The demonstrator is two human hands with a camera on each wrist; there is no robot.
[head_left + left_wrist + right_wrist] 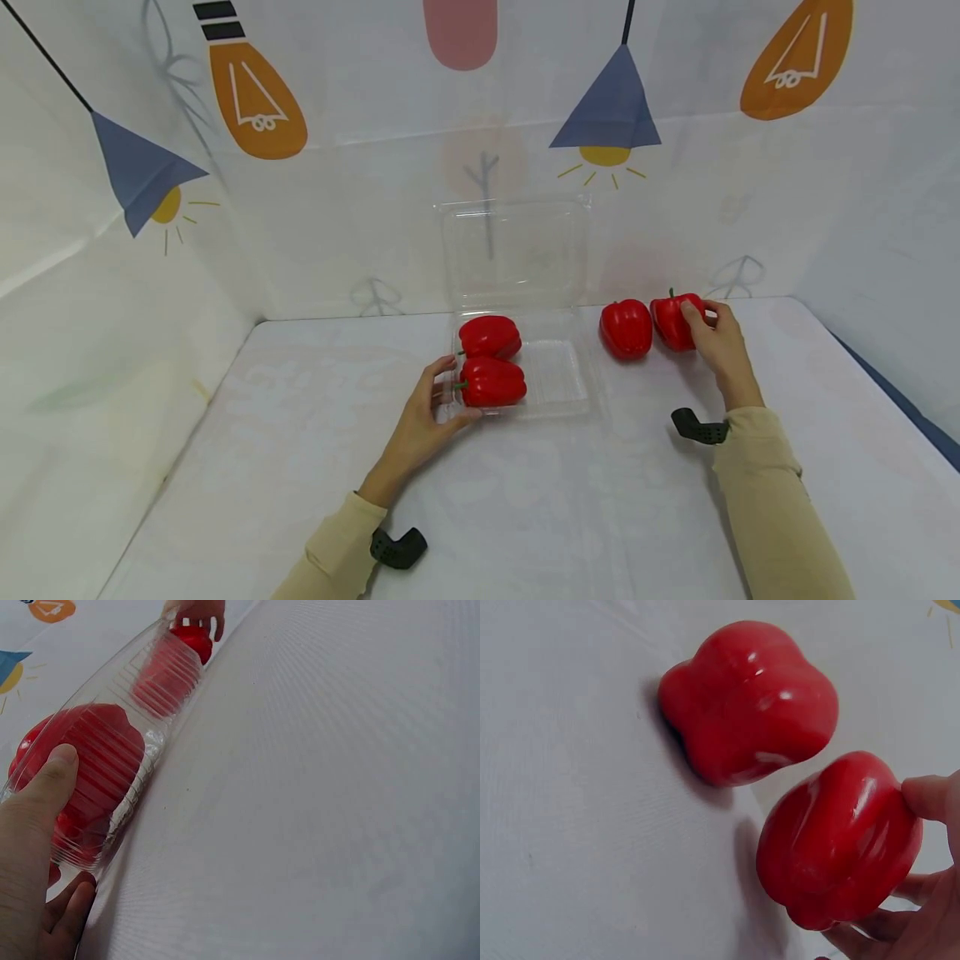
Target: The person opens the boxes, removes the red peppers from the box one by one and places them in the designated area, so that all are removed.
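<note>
My right hand [722, 343] grips a red bell pepper [672, 322], thumb on one side and fingers on the other. In the right wrist view this pepper [840, 844] has its shadow beside it and seems slightly raised from the table. Just left of it a second red bell pepper [626, 330] sits on the table. My left hand [423, 417] holds the left front corner of an open clear plastic box [558, 375], the thumb [54, 776] against its ribbed front wall. Two red bell peppers [491, 382] lie on their sides in the box's left half.
The box's clear lid [517, 254] stands upright at the back, against the white printed cloth [360, 208]. White cloth covers the table [300, 400], and another cloth wall rises on the left. A black wrist mount [699, 427] sits at each cuff.
</note>
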